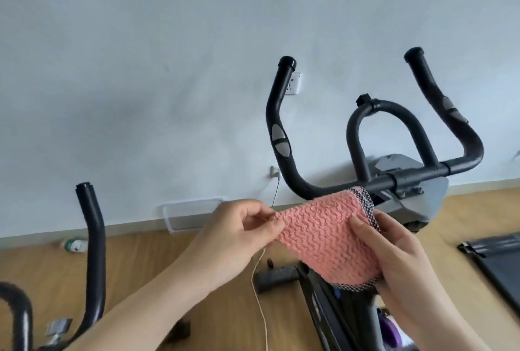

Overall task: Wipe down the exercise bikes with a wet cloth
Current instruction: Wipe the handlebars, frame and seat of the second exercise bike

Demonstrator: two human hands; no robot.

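Observation:
A pink textured cloth (323, 235) with a dark mesh edge is stretched between both hands in front of me. My left hand (239, 233) pinches its left corner; my right hand (399, 260) grips its right side with the thumb on top. Just behind the cloth stands an exercise bike with black handlebars (281, 131) and a grey console (416, 195). The cloth's upper corner reaches the handlebar crossbar (380, 181); whether it touches is unclear. A second bike's black handlebar (94, 235) rises at the left.
White wall with a socket (294, 84) behind the bikes. A clear plastic tray (188, 214) leans at the wall base, a small bottle (73, 245) lies on the wooden floor, a thin cord (260, 294) hangs down, and a dark mat (498, 260) lies at the right.

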